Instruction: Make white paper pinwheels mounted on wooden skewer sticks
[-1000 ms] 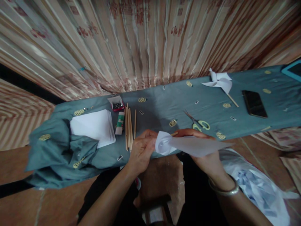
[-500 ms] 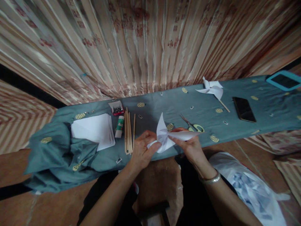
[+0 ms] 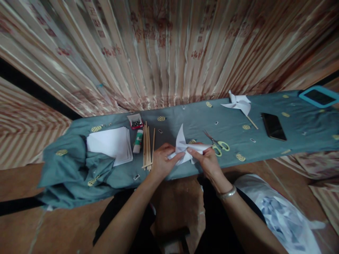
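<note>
Between my two hands is a white paper pinwheel (image 3: 181,141), its points folded in toward the middle. My left hand (image 3: 165,158) grips its left side, thumb pressed near the centre. On the right, my right hand (image 3: 206,158) pinches a folded blade, its thumb also close to the centre. Green-handled scissors (image 3: 217,143) lie just beyond my right hand. Several thin wooden sticks (image 3: 146,144) lie left of my left hand, beside a green and white glue stick (image 3: 138,141). A finished-looking pinwheel on a stick (image 3: 239,104) rests farther back on the right.
A stack of white paper (image 3: 108,143) and a small red box of dark pins (image 3: 135,121) are on the left of the cloth-covered table (image 3: 180,118). A phone (image 3: 273,126) and a blue-framed tablet (image 3: 320,96) lie right. A plastic bag of paper scraps (image 3: 278,208) stands below.
My right hand has drawn inward, bringing the right blade to the pinwheel's centre with its thumb over it. My left hand still grips the paper. The view has shifted slightly.
</note>
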A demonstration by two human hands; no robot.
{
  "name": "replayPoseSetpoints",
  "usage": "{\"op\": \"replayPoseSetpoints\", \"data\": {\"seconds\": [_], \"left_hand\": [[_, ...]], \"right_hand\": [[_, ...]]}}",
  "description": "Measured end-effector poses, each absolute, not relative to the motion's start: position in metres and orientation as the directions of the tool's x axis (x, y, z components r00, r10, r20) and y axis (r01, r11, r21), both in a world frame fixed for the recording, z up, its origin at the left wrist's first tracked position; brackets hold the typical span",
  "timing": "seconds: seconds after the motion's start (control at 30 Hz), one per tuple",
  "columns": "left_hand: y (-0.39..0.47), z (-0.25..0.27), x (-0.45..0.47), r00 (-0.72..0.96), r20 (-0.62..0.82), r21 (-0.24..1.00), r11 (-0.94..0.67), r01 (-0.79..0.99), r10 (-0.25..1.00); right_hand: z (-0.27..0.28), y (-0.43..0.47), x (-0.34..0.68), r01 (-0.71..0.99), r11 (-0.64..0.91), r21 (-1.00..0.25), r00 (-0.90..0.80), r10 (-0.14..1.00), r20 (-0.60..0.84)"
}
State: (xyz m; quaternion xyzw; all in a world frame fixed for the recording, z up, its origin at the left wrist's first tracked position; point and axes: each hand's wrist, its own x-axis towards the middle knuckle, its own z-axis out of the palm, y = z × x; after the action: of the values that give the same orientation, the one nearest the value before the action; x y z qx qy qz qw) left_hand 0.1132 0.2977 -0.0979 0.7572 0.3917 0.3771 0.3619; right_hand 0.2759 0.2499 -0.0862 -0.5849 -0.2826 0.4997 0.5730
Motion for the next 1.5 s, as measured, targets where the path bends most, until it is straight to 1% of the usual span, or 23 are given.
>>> {"op": "replayPoseSetpoints", "data": {"seconds": [0.1,0.27,0.43,0.63,0.8,0.93,1.07,1.13,1.27,1.5], "left_hand": [[0.298,-0.099,0.114,0.406,0.275,0.842,-0.422,0.336,0.871],[0.298,-0.099,0.118,0.389,0.252,0.852,-0.394,0.344,0.886],[0.3,-0.099,0.121,0.396,0.245,0.856,-0.389,0.339,0.885],[0.302,-0.095,0.127,0.434,0.208,0.88,-0.361,0.308,0.877],[0.305,-0.089,0.131,0.44,0.18,0.879,-0.344,0.329,0.88],[0.31,-0.085,0.128,0.439,0.176,0.872,-0.347,0.347,0.881],[0.314,-0.083,0.126,0.463,0.125,0.875,-0.318,0.366,0.877],[0.315,-0.082,0.127,0.46,0.122,0.874,-0.315,0.37,0.879],[0.316,-0.084,0.13,0.44,0.113,0.877,-0.298,0.377,0.891],[0.314,-0.089,0.136,0.429,0.114,0.888,-0.285,0.36,0.896]], "right_hand": [[-0.089,0.25,0.275,-0.247,-0.166,-0.955,0.361,0.899,-0.249],[-0.093,0.25,0.277,-0.254,-0.14,-0.957,0.333,0.916,-0.222],[-0.092,0.25,0.281,-0.267,-0.16,-0.95,0.339,0.908,-0.248],[-0.093,0.251,0.283,-0.258,-0.155,-0.954,0.346,0.907,-0.241],[-0.094,0.255,0.284,-0.281,-0.156,-0.947,0.364,0.896,-0.255],[-0.091,0.257,0.285,-0.289,-0.156,-0.945,0.337,0.907,-0.253],[-0.089,0.258,0.287,-0.291,-0.145,-0.946,0.308,0.921,-0.237],[-0.088,0.258,0.288,-0.294,-0.142,-0.945,0.294,0.928,-0.231],[-0.087,0.259,0.291,-0.284,-0.122,-0.951,0.311,0.927,-0.211],[-0.089,0.256,0.295,-0.293,-0.17,-0.941,0.271,0.929,-0.253]]}}
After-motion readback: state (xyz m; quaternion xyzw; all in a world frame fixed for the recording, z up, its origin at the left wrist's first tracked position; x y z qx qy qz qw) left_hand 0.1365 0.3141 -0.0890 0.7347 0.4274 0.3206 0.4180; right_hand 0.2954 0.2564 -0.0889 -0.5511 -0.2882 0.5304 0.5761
